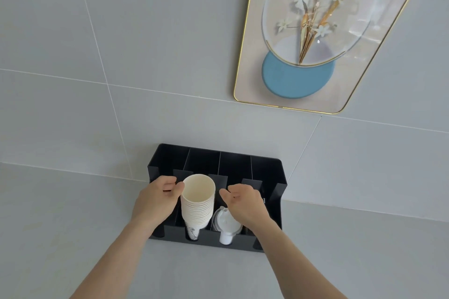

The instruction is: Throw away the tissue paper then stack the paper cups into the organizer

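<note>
A black organizer (264,167) with several compartments stands against the grey tiled wall. A tall stack of white paper cups (198,204) lies in its second compartment from the left, mouth facing me. White plastic lids (224,223) fill the compartment to its right. My left hand (158,198) hovers at the left of the stack's rim, fingers curled and apart, just touching or nearly touching it. My right hand (243,199) is to the right of the stack, fingers loosely spread, holding nothing. No tissue paper is visible.
A gold-framed picture (315,39) of a glass vase with flowers hangs on the wall above and to the right. The grey counter (73,226) spreads below the organizer. The far left and far right compartments look unfilled.
</note>
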Available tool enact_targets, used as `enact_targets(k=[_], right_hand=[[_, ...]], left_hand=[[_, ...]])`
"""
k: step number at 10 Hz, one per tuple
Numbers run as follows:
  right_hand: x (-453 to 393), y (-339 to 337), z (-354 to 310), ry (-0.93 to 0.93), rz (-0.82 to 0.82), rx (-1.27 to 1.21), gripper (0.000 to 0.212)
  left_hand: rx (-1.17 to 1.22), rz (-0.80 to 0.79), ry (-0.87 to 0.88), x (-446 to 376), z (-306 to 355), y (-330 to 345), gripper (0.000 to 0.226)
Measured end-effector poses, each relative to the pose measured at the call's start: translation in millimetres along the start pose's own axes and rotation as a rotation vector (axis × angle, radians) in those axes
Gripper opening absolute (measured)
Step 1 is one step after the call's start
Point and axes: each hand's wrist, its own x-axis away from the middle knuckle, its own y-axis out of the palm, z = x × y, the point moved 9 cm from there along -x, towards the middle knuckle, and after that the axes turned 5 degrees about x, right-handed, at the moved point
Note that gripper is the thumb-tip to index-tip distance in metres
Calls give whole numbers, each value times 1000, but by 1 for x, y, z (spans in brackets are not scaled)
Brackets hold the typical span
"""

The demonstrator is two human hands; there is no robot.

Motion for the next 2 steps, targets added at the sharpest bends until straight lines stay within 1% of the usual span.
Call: enact_targets(k=[1, 2], right_hand=[[8, -12, 12, -11, -11, 163, 53], [20, -35, 21, -26, 76, 239, 61]], left_hand=[[-157, -3, 128, 9, 20, 1, 51], [-315, 22, 266, 17, 42, 6, 58]])
